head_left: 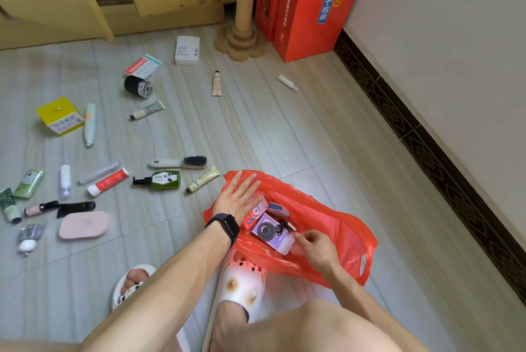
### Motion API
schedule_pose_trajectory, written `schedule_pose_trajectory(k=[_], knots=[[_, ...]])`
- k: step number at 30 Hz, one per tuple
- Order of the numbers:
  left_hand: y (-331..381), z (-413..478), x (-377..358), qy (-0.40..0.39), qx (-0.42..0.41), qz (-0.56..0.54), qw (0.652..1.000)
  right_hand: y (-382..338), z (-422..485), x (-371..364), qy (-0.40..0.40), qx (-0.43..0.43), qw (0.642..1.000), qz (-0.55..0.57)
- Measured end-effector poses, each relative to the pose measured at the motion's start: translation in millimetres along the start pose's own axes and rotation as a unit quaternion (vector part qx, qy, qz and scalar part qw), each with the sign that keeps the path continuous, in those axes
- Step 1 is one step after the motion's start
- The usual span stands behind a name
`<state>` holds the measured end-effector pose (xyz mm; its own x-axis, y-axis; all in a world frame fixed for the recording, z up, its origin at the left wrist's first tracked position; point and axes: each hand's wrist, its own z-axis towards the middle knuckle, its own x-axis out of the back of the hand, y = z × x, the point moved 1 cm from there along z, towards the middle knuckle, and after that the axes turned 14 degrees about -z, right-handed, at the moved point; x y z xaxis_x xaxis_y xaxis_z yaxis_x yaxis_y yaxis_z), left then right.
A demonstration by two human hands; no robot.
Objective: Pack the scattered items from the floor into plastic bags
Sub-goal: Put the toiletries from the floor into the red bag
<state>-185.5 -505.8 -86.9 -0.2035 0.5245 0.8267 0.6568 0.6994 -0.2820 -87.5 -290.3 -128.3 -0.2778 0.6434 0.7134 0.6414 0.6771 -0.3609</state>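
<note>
A red plastic bag (336, 226) lies open on the floor in front of my feet. Inside it sit a purple box with a round dial (270, 233), a red-and-white box (254, 211) and a small blue item (277, 209). My left hand (237, 196) rests flat with straight fingers on the bag's left rim, touching the red-and-white box. My right hand (313, 245) is at the bag's near side, fingers curled, pinching something small beside the purple box. Many items lie scattered to the left: a green pump bottle (160, 180), a brush (179, 163), a red-and-white tube (108, 182).
More items lie farther off: a pink oval case (84, 225), a yellow box (59, 115), a black speaker-like cylinder (138, 86), a white box (187, 50), a cream tube (217, 83). Red cartons (307, 4) and a scratching post (242, 24) stand by the wall.
</note>
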Motion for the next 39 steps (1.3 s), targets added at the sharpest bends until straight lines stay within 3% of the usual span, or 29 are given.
schedule_pose_trajectory(k=[5, 7, 10, 17, 22, 26, 32, 39], knots=[[2.7, -8.7, 12.8, 0.003, -0.022, -0.009, 1.000, 1.2, -2.6, 15.5, 0.088, -0.066, 0.985, 0.135], [2.2, -12.0, 16.4, 0.010, -0.021, -0.018, 1.000, -4.8, -10.1, 20.1, 0.087, -0.053, 0.988, 0.117], [-0.3, -20.2, 25.6, 0.028, -0.016, -0.082, 0.996, -13.9, -24.2, 20.5, 0.036, -0.016, 0.999, 0.000], [-57.3, -64.8, 71.2, 0.060, 0.037, -0.262, 0.963, -93.7, -65.8, 43.9, 0.037, 0.190, 0.973, -0.127], [-168.9, -128.1, 64.4, 0.039, 0.152, -0.202, 0.967, -192.9, -92.5, 48.6, 0.061, 0.356, 0.911, -0.199], [-251.2, -189.4, 35.7, 0.006, 0.218, -0.133, 0.967, -265.4, -103.6, 36.7, 0.058, 0.445, 0.855, -0.261], [-296.9, -240.0, -50.4, -0.020, 0.329, -0.236, 0.914, -339.6, -87.9, 5.0, 0.023, 0.484, 0.786, -0.384], [-243.8, -216.2, -201.2, -0.108, 0.352, -0.349, 0.862, -345.7, -7.5, -68.2, -0.044, 0.412, 0.793, -0.448]])
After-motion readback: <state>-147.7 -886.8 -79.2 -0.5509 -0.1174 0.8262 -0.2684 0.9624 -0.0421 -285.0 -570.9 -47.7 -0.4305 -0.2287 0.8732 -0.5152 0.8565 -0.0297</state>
